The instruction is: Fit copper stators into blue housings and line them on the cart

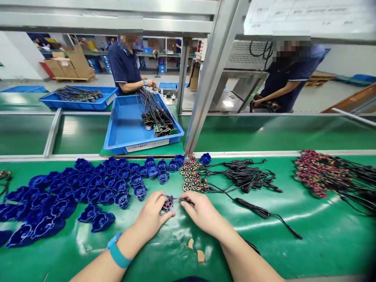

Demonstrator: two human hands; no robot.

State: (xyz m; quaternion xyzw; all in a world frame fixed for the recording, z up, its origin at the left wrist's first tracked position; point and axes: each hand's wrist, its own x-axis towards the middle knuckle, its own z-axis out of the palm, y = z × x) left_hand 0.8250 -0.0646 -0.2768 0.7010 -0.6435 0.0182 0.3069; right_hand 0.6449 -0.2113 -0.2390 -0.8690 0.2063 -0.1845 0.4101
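My left hand (150, 216), with a blue-green band at its wrist, grips a small blue plastic housing (163, 209) between thumb and fingers. A round motor coil with red windings (168, 203) sits in that housing. Just to the right, my right hand (202, 213) pinches the dark cable (187, 200) that leads out of the coil; its exact grip is partly hidden by the fingers. Many more blue housings (105, 196) lie to the left of my hands. Behind my right hand is a cluster of coils (188, 178) with black cables (246, 176) running right.
A blue tray (122, 121) with cabled circuit boards stands beyond the bench edge, near a metal post (202, 82). More wired coils (319, 172) are heaped at far right. Tan scraps (201, 256) lie on the green bench (293, 254). Two people work opposite.
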